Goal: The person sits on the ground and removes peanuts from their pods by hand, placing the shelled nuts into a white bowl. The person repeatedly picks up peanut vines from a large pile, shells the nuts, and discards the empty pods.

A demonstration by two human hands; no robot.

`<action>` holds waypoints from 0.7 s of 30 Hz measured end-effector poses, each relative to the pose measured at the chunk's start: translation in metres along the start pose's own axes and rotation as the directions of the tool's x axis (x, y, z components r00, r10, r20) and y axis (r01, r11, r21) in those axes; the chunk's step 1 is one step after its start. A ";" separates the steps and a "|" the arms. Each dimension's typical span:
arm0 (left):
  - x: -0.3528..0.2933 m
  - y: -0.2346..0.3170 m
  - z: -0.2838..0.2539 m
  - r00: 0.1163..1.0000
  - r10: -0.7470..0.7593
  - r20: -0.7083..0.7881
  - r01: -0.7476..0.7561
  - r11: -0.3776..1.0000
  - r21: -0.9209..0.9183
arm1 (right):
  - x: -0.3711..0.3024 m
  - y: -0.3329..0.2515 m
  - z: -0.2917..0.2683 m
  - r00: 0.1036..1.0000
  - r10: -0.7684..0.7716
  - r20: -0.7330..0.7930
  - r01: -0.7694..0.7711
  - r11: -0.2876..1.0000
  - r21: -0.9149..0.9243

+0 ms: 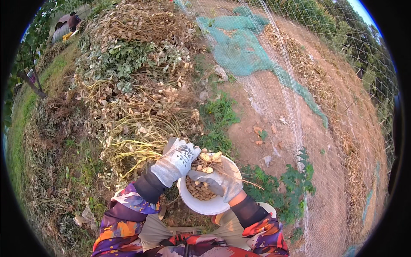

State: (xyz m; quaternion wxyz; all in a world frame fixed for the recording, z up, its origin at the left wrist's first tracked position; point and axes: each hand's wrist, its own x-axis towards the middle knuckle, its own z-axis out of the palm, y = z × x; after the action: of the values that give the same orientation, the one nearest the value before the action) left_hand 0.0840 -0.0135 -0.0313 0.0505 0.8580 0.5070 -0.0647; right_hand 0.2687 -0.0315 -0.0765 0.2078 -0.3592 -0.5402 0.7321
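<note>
My left hand (176, 159), in a grey-white work glove, is closed around the yellowish stems of a pulled peanut plant (141, 149). Its pods (209, 157) and thin roots stick out to the right, over a white bucket (233, 169). My right hand (219, 183), gloved in grey, has its fingers curled at the pods just above the bucket's mouth. Whether a pod is pinched in those fingers is hidden. Loose peanuts (198, 191) lie inside the bucket, between my knees.
A long heap of dried peanut plants (141, 64) stretches away ahead. White netting (317, 103) with a bunched green net (244, 51) runs along the right. Green weeds (291, 184) grow right of the bucket. Another person (73, 21) is far off at upper left.
</note>
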 end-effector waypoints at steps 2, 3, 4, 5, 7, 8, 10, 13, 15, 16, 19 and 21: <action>-0.002 0.002 -0.004 1.000 0.003 0.016 -0.002 0.997 -0.075 | 0.002 0.009 0.001 0.990 -0.136 0.020 0.137 0.990 -0.035; -0.002 0.006 -0.009 0.999 -0.002 0.040 0.005 0.998 -0.066 | 0.001 0.013 0.002 0.979 -0.202 0.029 0.203 0.978 -0.051; -0.001 0.009 -0.013 0.998 -0.008 0.064 0.011 0.998 -0.056 | 0.000 0.015 0.002 0.987 -0.155 0.048 0.155 0.988 0.020; 0.000 0.011 -0.015 0.996 -0.009 0.088 0.013 0.999 -0.045 | 0.000 0.020 0.000 0.990 -0.128 0.062 0.120 0.986 0.115; 0.002 0.009 -0.001 1.000 0.023 -0.011 -0.024 0.997 -0.070 | 0.003 0.045 -0.015 0.992 -0.093 0.090 0.059 0.945 0.322; 0.005 0.008 -0.004 0.999 0.021 0.044 -0.016 0.995 -0.095 | 0.004 0.043 -0.014 0.995 -0.085 0.057 0.055 0.914 0.403; 0.010 0.009 -0.015 0.981 0.014 0.193 0.009 0.993 -0.117 | 0.005 0.036 -0.013 0.996 -0.061 -0.063 0.085 0.847 0.524; 0.004 0.006 -0.006 0.976 0.024 0.219 0.026 0.975 -0.221 | -0.006 -0.005 -0.002 0.993 -0.060 -0.103 0.108 0.822 0.559; 0.007 0.010 -0.013 0.960 0.049 0.275 0.005 0.981 -0.192 | -0.007 0.009 -0.008 0.983 -0.167 -0.071 0.181 0.884 0.430; 0.006 0.010 -0.009 0.963 0.057 0.263 -0.007 0.982 -0.188 | -0.006 0.020 -0.012 0.974 -0.226 -0.012 0.211 0.889 0.407; 0.007 0.013 0.008 0.969 0.103 0.224 -0.068 0.985 -0.159 | -0.006 0.050 -0.020 0.983 -0.181 0.026 0.078 0.543 0.836; 0.005 0.014 0.008 0.970 0.104 0.220 -0.077 0.989 -0.125 | -0.011 0.045 -0.021 0.986 -0.164 0.028 0.145 0.928 0.342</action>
State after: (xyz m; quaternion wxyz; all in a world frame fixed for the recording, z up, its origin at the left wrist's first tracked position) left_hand 0.0985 -0.0174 -0.0395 0.1602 0.8630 0.4611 -0.1300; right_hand 0.2951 -0.0404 -0.1193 0.3084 -0.2538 -0.4382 0.8053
